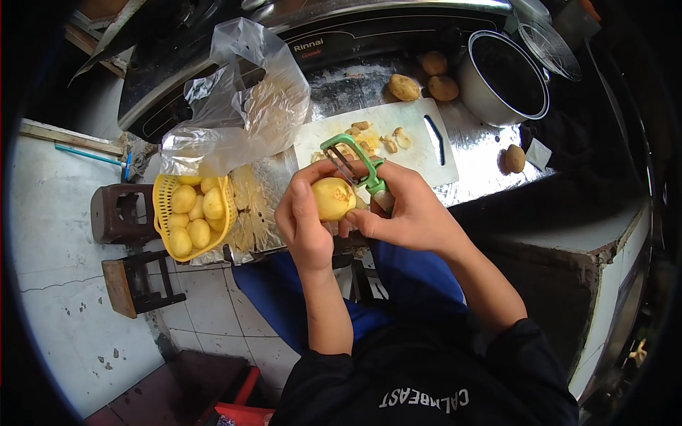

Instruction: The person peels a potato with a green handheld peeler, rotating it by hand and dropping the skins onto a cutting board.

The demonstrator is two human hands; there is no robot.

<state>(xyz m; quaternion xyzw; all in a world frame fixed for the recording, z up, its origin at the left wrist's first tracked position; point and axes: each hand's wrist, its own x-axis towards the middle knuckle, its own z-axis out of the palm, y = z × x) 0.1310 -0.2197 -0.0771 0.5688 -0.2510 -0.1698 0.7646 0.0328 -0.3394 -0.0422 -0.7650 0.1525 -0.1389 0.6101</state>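
My left hand (305, 216) is closed around a mostly peeled yellow potato (332, 199), which shows a brownish patch on its right side. In my right hand (412, 206) is a green vegetable peeler (371, 177), its blade close against the top of the potato. The right thumb reaches toward the potato's lower edge. Behind both hands lies a white cutting board (426, 153) with peelings and small potato pieces (395, 140) on it. To the left, a yellow basket (229, 213) holds several peeled potatoes (183, 199).
A clear plastic bag (273, 106) lies left of the board. Unpeeled potatoes (404, 88) rest behind it, and another brown potato (514, 159) sits at right. A pot (483, 92) stands at back right, near a wire strainer (550, 50). Stools (124, 213) stand on the floor at left.
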